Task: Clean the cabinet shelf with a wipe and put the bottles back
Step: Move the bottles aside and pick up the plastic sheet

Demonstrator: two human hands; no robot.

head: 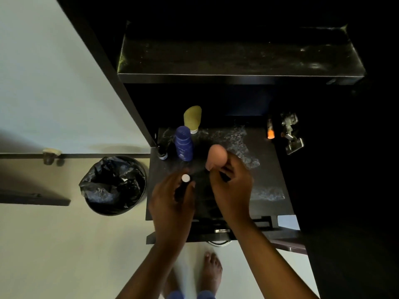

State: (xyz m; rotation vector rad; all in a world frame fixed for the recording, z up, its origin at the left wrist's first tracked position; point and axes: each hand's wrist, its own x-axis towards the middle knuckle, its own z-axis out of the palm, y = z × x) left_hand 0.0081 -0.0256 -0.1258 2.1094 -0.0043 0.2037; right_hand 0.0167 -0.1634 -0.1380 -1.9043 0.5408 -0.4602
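Nearest me, my left hand (172, 199) is wrapped round a dark bottle with a white cap (185, 178), fingers curled on its body, just above the front of the lower shelf (269, 173). Just beside it my right hand (232, 186) pinches the pink bottle (217, 155) low on its narrow end, rounded end pointing away. Something dark also seems to sit under those fingers; I cannot tell what.

Both look like small plastic toiletry bottles, so I judge them light and stiff, unlikely to break. The pink one is smooth and rounded, and may slip or topple if set on its narrow end; I would hold it round the middle and settle it gently.

Further back, at the shelf's left edge, stand a small dark bottle (162, 152), a blue bottle (183, 143) and a yellow-green tube (192, 117) on its cap, close together. Wet streaks shine across the shelf, so bases may slide. The upper shelf (237, 59) still shows dusty smears.
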